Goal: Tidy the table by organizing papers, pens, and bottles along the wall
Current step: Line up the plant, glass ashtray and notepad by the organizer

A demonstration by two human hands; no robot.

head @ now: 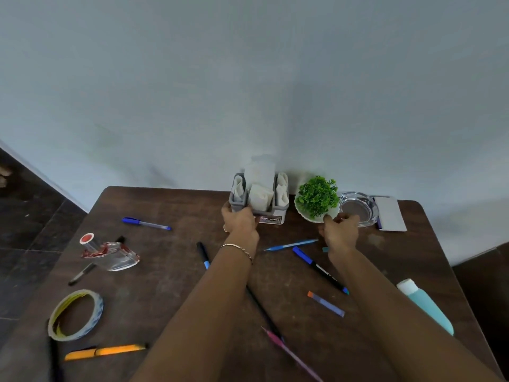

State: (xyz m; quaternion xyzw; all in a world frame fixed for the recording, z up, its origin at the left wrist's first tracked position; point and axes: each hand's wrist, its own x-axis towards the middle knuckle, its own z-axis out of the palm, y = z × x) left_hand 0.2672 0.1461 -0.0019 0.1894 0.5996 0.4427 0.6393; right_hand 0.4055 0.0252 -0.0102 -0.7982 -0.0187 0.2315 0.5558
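A grey napkin holder (268, 209) with white paper napkins stands against the wall, and my left hand (240, 222) grips its front left corner. My right hand (339, 230) pinches the rim of a white bowl (303, 213) holding a green plant (318, 196). Several pens lie scattered on the dark wooden table (170, 260): a blue pen (146, 223), a light blue pen (290, 245), a blue-and-black marker (319, 269), a black pen (203, 254), an orange pen (106, 351). A clear glass bottle with a red cap (110, 253) lies at left. A teal bottle (425, 306) lies at right.
A glass ashtray (358, 208) and a white paper pad (389, 213) sit by the wall at right. A tape roll (75, 315) lies at front left. A pink pencil (292, 354) and a small purple stick (326, 304) lie near my forearms.
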